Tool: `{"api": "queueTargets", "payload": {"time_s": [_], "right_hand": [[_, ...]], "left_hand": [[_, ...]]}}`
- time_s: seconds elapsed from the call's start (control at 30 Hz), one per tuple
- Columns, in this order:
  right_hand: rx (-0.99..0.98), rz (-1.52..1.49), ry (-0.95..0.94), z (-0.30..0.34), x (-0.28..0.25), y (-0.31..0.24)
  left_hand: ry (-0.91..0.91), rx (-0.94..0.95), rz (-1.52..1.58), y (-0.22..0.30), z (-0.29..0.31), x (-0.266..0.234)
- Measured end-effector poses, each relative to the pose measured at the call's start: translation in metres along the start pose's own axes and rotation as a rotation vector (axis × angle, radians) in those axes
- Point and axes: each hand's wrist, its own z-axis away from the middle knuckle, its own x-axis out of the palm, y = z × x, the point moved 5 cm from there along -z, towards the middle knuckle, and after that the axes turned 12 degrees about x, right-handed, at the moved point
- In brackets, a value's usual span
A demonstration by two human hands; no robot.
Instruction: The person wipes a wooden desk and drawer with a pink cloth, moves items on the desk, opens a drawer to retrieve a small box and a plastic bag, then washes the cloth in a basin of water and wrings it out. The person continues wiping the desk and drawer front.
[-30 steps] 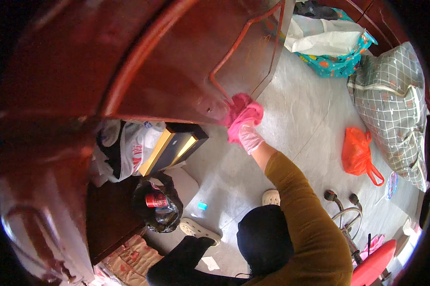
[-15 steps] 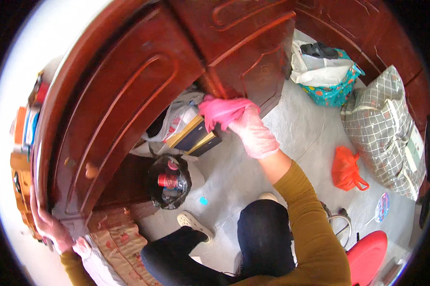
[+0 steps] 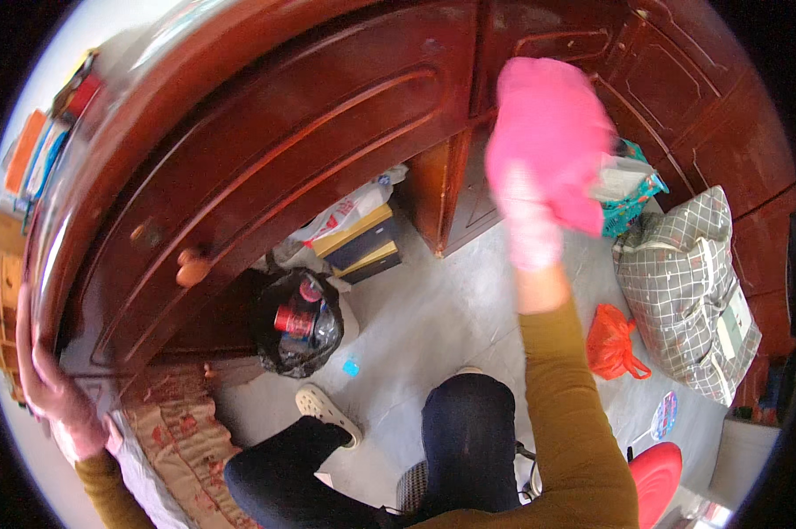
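My right hand (image 3: 530,225), in a pale see-through glove, is closed round a pink cloth (image 3: 548,132). Hand and cloth are blurred and stand out in front of the dark red wooden cabinet (image 3: 354,115), near its right part; I cannot tell whether the cloth touches the wood. The fingers are mostly hidden by the cloth. At the far left, my left hand (image 3: 63,397) lies along the cabinet's outer edge with its fingers stretched out. A round wooden knob (image 3: 191,268) sticks out of the cabinet's front.
Below the cabinet are a black-lined bin (image 3: 301,353) with rubbish and stacked boxes (image 3: 362,242). To the right lie a checked grey bag (image 3: 680,282), a teal patterned bag (image 3: 623,216) and a red plastic bag (image 3: 614,344). A red seat (image 3: 658,485) stands at lower right.
My right hand has moved up and to the right with the pink cloth, away from the cabinet's lower opening. The view has shifted. My left hand stays at the cabinet's edge.
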Motion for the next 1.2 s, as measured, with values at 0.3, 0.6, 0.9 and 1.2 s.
{"api": "queueTargets", "payload": {"time_s": [0.3, 0.6, 0.9, 1.2], "right_hand": [[0.378, -0.246, 0.296, 0.061, 0.001, 0.119], [0.301, -0.077, 0.002, 0.019, 0.029, 0.122], [0.620, -0.210, 0.194, -0.030, -0.063, 0.252], [0.104, -0.022, 0.130, -0.095, 0.009, 0.142]], "left_hand": [[-0.001, 0.020, -0.013, -0.013, 0.003, 0.003], [0.004, -0.071, -0.115, -0.047, 0.013, -0.003], [0.012, -0.089, -0.092, -0.077, 0.021, -0.021], [0.021, 0.079, -0.393, 0.026, -0.007, -0.001]]}}
